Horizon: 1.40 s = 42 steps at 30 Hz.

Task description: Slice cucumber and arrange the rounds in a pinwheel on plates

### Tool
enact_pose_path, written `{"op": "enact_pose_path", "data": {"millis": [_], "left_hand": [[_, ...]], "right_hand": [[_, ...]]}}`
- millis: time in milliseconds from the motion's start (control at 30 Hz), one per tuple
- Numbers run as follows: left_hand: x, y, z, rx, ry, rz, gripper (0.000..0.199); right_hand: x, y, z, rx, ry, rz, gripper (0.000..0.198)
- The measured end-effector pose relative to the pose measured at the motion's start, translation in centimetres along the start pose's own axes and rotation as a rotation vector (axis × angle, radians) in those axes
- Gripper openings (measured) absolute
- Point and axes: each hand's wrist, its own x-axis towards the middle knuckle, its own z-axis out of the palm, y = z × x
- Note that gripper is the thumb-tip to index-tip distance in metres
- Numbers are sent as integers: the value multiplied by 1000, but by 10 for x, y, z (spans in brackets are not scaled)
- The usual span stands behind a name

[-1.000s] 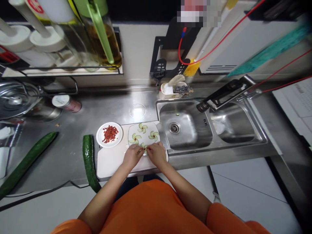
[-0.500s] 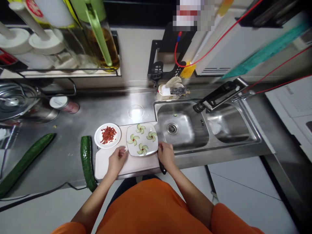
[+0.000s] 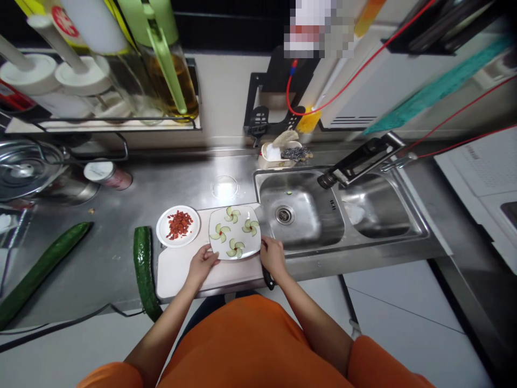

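While the glossy white rounded-square plate, bearing four red-centred pinwheels of pale-green slices, lies over the cream cutting board, our left hand pinches the plate's near-left corner, thumb on top; our right hand curls at the right edge, and we cannot tell whether it grips.

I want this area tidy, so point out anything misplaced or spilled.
One end of the cucumber beside the board overhangs the counter, so it could be knocked. A green scrap in the sink and a brownish bit on the counter look stray.
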Motion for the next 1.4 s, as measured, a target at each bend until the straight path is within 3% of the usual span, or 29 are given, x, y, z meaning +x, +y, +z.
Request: {"op": "enact_pose_path", "data": {"millis": [267, 733, 1067, 1233, 1400], "left_hand": [[2, -2, 3, -76, -33, -18, 60], [-1, 0, 10, -18, -15, 33, 56], [-3, 0, 6, -136, -26, 26, 53], [-8, 5, 1, -163, 7, 23, 55], [-17, 14, -3, -190, -1, 12, 55]], "right_hand": [[1, 1, -1, 24, 11, -42, 36], [5, 7, 4, 105, 26, -44, 37], [3, 5, 3, 194, 46, -31, 37], [1, 6, 5, 396, 58, 38, 32], [-2, 0, 6, 859, -9, 128, 26]]}}
